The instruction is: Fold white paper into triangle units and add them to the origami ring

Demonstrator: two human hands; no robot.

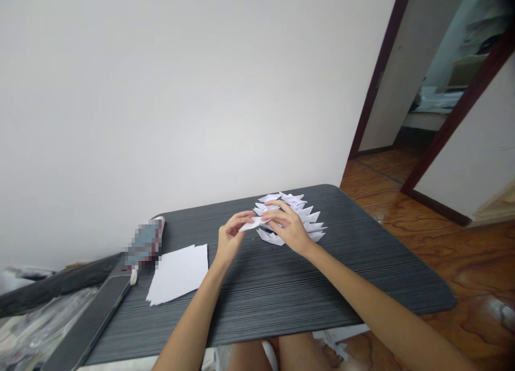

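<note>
A small piece of folded white paper is held between my two hands above the middle of the dark table. My left hand pinches its left part with thumb and fingers. From the right, my right hand grips the other end, its fingers partly covering the paper. Just behind and beside my right hand stand several folded paper boats in close rows, some of them hidden by that hand.
A stack of white paper sheets lies on the left of the dark wood-grain table. Beyond it is a partly pixelated packet near the left edge. The wall rises behind the table. Paper scraps show below the front edge.
</note>
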